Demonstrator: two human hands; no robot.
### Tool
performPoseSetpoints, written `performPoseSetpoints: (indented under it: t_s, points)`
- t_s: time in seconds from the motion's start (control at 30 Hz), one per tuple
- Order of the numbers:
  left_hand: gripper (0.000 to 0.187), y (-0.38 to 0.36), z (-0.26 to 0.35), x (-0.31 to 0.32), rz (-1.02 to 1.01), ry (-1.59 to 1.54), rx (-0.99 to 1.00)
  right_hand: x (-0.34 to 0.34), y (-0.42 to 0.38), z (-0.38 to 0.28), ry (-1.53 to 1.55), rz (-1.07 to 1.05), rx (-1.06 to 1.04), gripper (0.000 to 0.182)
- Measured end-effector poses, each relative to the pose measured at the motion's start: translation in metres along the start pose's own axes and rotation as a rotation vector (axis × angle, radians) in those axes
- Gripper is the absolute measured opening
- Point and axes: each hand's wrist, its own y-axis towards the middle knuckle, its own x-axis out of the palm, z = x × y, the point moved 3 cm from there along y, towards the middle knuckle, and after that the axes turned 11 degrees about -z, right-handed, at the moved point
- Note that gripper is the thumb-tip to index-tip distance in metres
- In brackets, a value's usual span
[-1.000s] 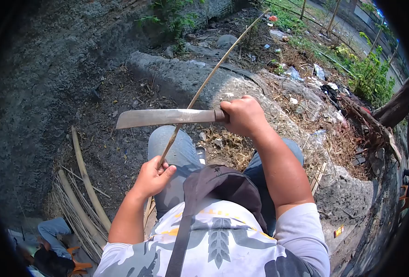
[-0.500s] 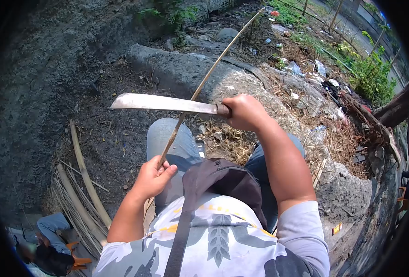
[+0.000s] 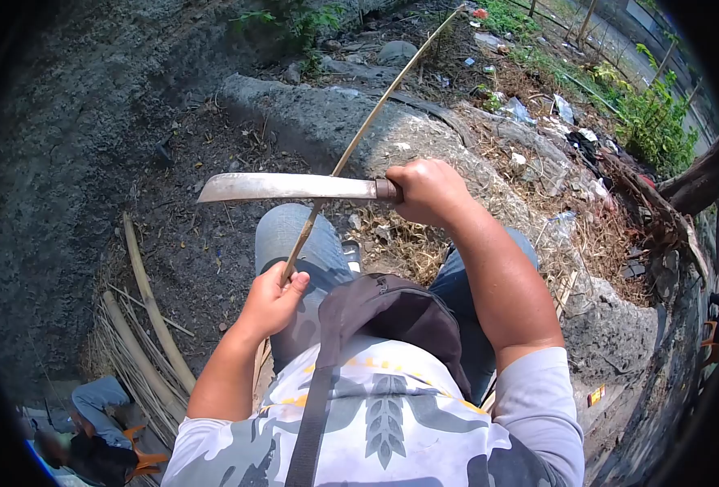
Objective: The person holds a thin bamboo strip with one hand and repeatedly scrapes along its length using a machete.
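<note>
— Which way does the bamboo strip point(image 3: 359, 138) run?

— Its long axis goes from lower left to upper right. The near end sits in the left hand point(image 3: 272, 302), above the person's left knee point(image 3: 293, 235). From there the strip rises over the concrete curb point(image 3: 311, 122), and its thin far tip reaches toward the littered ground at the top of the view. It bows slightly along the way.

— And the machete point(image 3: 286, 187)?

— The blade lies almost level and crosses the strip at a wide angle. Its tip points to the person's left, and the handle is buried in the right hand point(image 3: 424, 191). The blade meets the strip about where the two cross, just above the knee; whether the edge bites in, I cannot tell.

— How are the hands set?

— Both are clenched. The left hand is wrapped round the strip with the thumb on top, and the right is fisted tight on the machete handle.

— Anything nearby?

— A dark bag point(image 3: 392, 316) hangs at the chest. Thicker bamboo poles point(image 3: 152, 316) lie bundled on the dirt to the left, and another person sits at the lower left corner.
</note>
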Motion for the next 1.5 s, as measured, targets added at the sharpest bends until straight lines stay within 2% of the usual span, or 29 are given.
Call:
performPoseSetpoints:
  t_s: [0.1,0.17,0.27,0.37,0.47,0.63,0.67,0.77,0.8,0.9,1.0,1.13,1.2,1.27,1.3,1.33,1.43,1.5]
  points:
    - [0.045,0.008,0.002,-0.003,0.033,0.064,0.09,0.009,0.006,-0.014,-0.019,0.037,-0.067,0.016]
    - [0.05,0.005,0.012,-0.001,0.026,0.125,0.113,0.005,0.01,-0.008,-0.075,0.04,-0.033,0.018]
    - [0.048,0.002,0.007,-0.007,0.009,0.095,0.09,0.005,0.014,0.02,0.123,0.057,0.108,0.023]
    - [0.048,0.006,0.005,-0.009,0.026,0.103,0.055,0.0,0.012,0.016,0.082,0.057,0.102,0.023]
    - [0.047,0.006,-0.007,-0.007,0.062,0.097,0.132,0.0,0.008,0.007,0.085,-0.012,0.071,0.023]
    - [0.044,0.0,0.002,-0.011,0.034,0.158,0.108,0.008,0.011,-0.011,-0.082,-0.036,-0.061,0.021]
    - [0.044,-0.001,0.001,-0.013,0.024,0.161,0.113,0.01,0.013,-0.004,-0.067,-0.014,-0.02,0.021]
    - [0.042,-0.011,0.002,-0.026,0.017,0.125,-0.011,0.011,0.018,0.027,0.24,-0.048,0.121,0.024]
    - [0.041,-0.012,0.005,-0.027,0.006,0.2,0.042,0.009,0.018,0.026,0.186,-0.042,0.125,0.029]
    - [0.04,-0.009,-0.006,-0.023,0.072,0.164,0.085,0.003,0.013,0.019,0.078,0.051,0.097,0.028]
    - [0.04,-0.009,-0.01,-0.017,0.069,0.125,0.059,0.01,0.013,0.012,0.124,0.0,0.065,0.026]
    - [0.04,-0.004,-0.004,-0.013,0.084,0.144,0.125,0.015,0.013,-0.006,0.027,-0.029,-0.067,0.02]
    - [0.04,-0.006,-0.004,-0.014,0.074,0.18,0.166,0.01,0.014,0.008,0.003,-0.011,-0.046,0.019]
    - [0.04,-0.016,-0.003,-0.023,0.058,0.15,0.054,0.009,0.012,0.034,0.042,0.058,0.041,0.019]
    - [0.04,-0.016,-0.002,-0.027,0.053,0.136,0.008,0.007,0.015,0.045,0.189,-0.011,0.105,0.021]
    - [0.04,-0.015,0.0,-0.027,0.052,0.152,0.057,0.009,0.015,0.046,0.13,0.02,0.112,0.021]
    - [0.04,-0.014,-0.005,-0.028,0.075,0.168,0.027,0.004,0.007,0.029,0.053,0.045,0.107,0.025]
    - [0.041,-0.01,-0.007,-0.024,0.118,0.158,0.114,0.0,0.002,0.017,0.058,0.02,0.088,0.026]
